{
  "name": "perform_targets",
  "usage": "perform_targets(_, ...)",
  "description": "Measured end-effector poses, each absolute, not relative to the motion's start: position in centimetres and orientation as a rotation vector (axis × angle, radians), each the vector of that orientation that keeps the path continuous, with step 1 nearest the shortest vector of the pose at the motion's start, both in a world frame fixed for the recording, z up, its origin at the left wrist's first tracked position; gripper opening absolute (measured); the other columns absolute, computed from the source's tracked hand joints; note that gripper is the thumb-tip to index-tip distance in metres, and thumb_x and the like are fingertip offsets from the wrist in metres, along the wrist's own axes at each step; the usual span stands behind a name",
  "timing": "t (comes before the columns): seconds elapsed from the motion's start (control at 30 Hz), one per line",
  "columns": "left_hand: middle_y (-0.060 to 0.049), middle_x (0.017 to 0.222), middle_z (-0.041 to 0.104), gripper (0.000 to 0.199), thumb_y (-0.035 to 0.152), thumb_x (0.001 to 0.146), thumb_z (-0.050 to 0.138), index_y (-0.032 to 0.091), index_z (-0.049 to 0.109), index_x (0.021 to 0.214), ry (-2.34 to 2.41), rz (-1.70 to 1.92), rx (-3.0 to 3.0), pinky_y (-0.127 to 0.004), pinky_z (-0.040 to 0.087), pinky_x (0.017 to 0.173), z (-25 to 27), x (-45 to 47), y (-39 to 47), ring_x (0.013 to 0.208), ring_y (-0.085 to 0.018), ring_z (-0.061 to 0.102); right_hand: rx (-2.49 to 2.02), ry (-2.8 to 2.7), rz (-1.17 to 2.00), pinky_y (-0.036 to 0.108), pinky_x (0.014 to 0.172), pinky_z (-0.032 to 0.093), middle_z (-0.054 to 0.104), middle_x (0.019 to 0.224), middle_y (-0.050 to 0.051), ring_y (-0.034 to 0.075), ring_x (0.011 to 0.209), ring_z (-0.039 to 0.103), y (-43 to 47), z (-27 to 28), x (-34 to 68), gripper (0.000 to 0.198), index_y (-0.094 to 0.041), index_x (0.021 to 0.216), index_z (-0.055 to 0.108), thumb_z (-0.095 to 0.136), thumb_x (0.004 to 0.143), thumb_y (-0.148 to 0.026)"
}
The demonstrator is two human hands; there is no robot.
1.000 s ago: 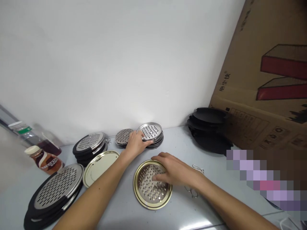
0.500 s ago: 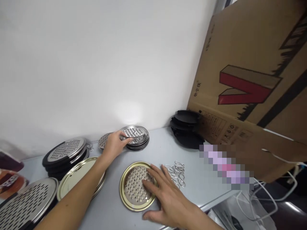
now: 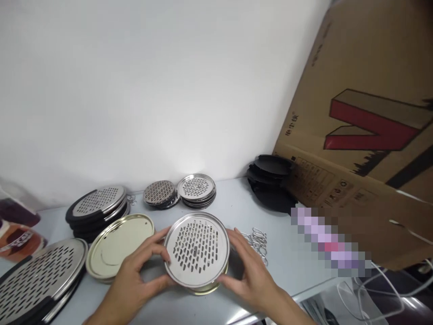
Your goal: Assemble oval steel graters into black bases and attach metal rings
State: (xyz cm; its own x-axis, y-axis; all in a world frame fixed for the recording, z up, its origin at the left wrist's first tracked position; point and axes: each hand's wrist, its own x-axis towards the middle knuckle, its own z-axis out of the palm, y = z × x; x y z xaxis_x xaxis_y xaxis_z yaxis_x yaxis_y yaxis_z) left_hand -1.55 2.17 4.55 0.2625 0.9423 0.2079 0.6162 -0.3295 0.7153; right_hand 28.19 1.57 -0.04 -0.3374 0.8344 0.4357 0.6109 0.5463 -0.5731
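Note:
Between my two hands is a round silver grater disc [image 3: 198, 248] with slotted holes and a raised rim. My left hand [image 3: 144, 266] grips its left edge, thumb below and fingers along the side. On the right edge, the fingers and thumb of my right hand [image 3: 248, 271] close around the rim. Under the disc a strip of a gold-rimmed lid [image 3: 206, 290] shows; the rest of it is hidden. Behind stand a stack of similar silver grater discs [image 3: 196, 188] and a smaller stack of darker grater discs [image 3: 159, 193].
Gold lids [image 3: 118, 246] are stacked at left, beside black-rimmed graters [image 3: 98, 203] and larger slotted graters [image 3: 43, 271]. Small wire clips [image 3: 259, 241] lie right of my right hand. Black plastic parts [image 3: 272, 180] stand by a cardboard box [image 3: 355, 180]. A white wall [image 3: 169, 90] rises behind.
My left hand has brought a silver grater disc from the back stack to the front, above the gold-rimmed lid. My right hand has moved from the lid onto the disc's edge.

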Motion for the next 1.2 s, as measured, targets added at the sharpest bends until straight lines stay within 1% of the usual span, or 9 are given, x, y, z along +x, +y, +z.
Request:
perform_targets(0.17,-0.004,0.145,0.047,0.020,0.030,0.070,0.080,0.026,0.063,0.081,1.387,0.802,1.915,-0.049,0.035,0.109,4.5,-1.2,1.3,0.133,-0.029,0.044,-1.248,-1.836,0.356,0.045,0.100,0.049,0.060,0.128,0.012,0.031,0.118,0.058,1.3,-1.0,28.3,0.058,-0.024,0.134,0.042,0.065,0.081,-0.031)
perform_targets(0.27,-0.005,0.143,0.050,0.021,0.031,0.072,0.079,0.025,0.064,0.085,1.322,0.778,1.873,-0.046,0.036,0.109,5.3,-0.6,1.1,0.131,-0.028,0.046,-1.158,-1.765,0.294,0.041,0.091,0.054,0.065,0.119,0.011,0.027,0.109,0.063,1.3,-1.2,28.7,0.045,-0.023,0.127,0.051,0.062,0.084,-0.024)
perform_targets(0.37,-0.007,0.137,0.056,0.019,0.034,0.078,0.074,0.023,0.064,0.090,1.253,0.822,1.831,-0.040,0.040,0.105,5.5,-0.3,0.9,0.124,-0.026,0.053,-1.004,-1.731,0.214,0.039,0.091,0.053,0.066,0.113,0.009,0.024,0.106,0.063,1.5,-1.0,29.2,0.037,-0.024,0.121,0.058,0.059,0.085,-0.014)
perform_targets(0.47,-0.006,0.125,0.064,0.016,0.034,0.085,0.065,0.023,0.065,0.098,1.243,0.938,1.816,-0.033,0.046,0.096,4.8,-0.2,0.7,0.106,-0.021,0.063,-0.987,-1.652,0.221,0.035,0.086,0.053,0.066,0.106,0.008,0.023,0.099,0.063,1.6,-0.1,29.3,0.031,-0.025,0.113,0.064,0.061,0.085,-0.014)
perform_targets(0.6,-0.001,0.080,0.071,0.017,0.034,0.092,0.055,0.022,0.065,0.096,1.306,1.069,1.706,-0.025,0.051,0.074,4.0,0.3,0.9,0.074,-0.015,0.067,-1.171,-1.444,0.493,0.030,0.073,0.052,0.066,0.090,0.005,0.019,0.081,0.062,2.0,1.4,28.5,0.013,-0.023,0.096,0.067,0.066,0.084,-0.027)
perform_targets(0.7,0.003,0.058,0.061,0.026,0.041,0.094,0.049,0.019,0.061,0.086,1.359,1.012,1.520,-0.022,0.047,0.057,3.6,0.8,1.5,0.056,-0.014,0.060,-1.293,-1.312,0.792,0.026,0.061,0.049,0.059,0.069,-0.001,0.014,0.063,0.056,2.7,1.7,27.6,0.026,-0.021,0.104,0.066,0.067,0.083,-0.037)
perform_targets(0.83,0.004,0.057,0.058,0.033,0.044,0.094,0.043,0.019,0.055,0.076,1.437,0.826,1.449,-0.022,0.039,0.049,2.9,1.0,2.2,0.047,-0.012,0.051,-1.364,-1.397,0.911,0.026,0.059,0.046,0.054,0.063,-0.002,0.014,0.059,0.051,3.3,1.1,27.0,0.033,-0.019,0.105,0.067,0.061,0.086,-0.046)
perform_targets(1.0,0.004,0.056,0.053,0.027,0.034,0.093,0.039,0.021,0.052,0.073,1.642,0.652,1.661,-0.024,0.034,0.053,2.7,1.2,2.4,0.051,-0.014,0.048,-1.476,-1.695,0.604,0.029,0.061,0.045,0.064,0.074,0.001,0.016,0.062,0.057,3.0,0.6,27.1,0.031,-0.024,0.111,0.067,0.056,0.089,-0.043)
perform_targets(1.2,0.003,0.058,0.053,0.022,0.023,0.091,0.037,0.021,0.049,0.072,1.768,0.523,1.861,-0.025,0.030,0.056,3.2,1.8,2.4,0.055,-0.015,0.049,-1.544,-1.889,0.392,0.030,0.063,0.046,0.066,0.076,0.001,0.017,0.063,0.059,2.9,0.3,27.0,0.032,-0.025,0.114,0.065,0.052,0.091,-0.044)
